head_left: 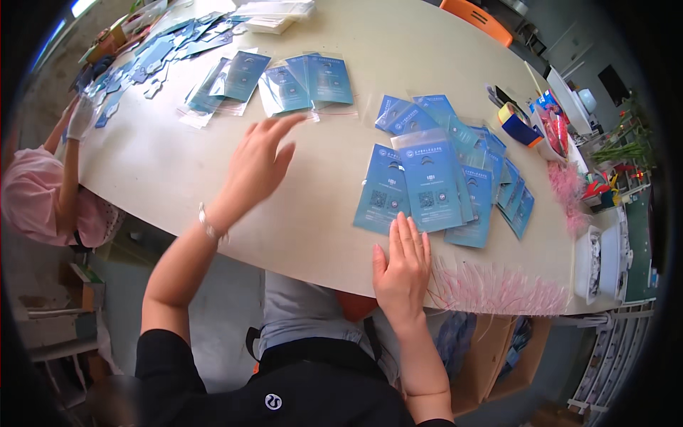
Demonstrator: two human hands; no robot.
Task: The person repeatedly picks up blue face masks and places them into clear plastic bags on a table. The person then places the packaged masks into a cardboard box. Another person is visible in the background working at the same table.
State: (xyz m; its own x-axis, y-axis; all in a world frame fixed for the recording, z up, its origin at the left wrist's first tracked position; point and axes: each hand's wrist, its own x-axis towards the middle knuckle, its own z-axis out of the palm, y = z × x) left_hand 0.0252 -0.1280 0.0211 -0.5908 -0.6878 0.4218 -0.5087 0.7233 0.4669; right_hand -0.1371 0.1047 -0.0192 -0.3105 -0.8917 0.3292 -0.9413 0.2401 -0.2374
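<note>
My left hand (260,164) hovers over the table with thumb and fingers apart, holding nothing. Its fingertips are close to a group of blue cards in clear plastic sleeves (329,77). Another pair of sleeved blue cards (245,75) lies just left of that group. My right hand (403,274) rests flat near the table's front edge, fingers stretched out. Its fingertips touch the lower edge of a sleeved blue card (430,178), which overlaps a second sleeved card (380,188). Behind them, more blue cards (484,153) are spread in a loose, overlapping pile.
Pink and white strings (494,286) hang over the front edge right of my right hand. A tape roll (518,124) and pink strands (567,196) lie farther right. Loose blue card pieces (153,57) cover the far left, near another person's gloved hand (82,117).
</note>
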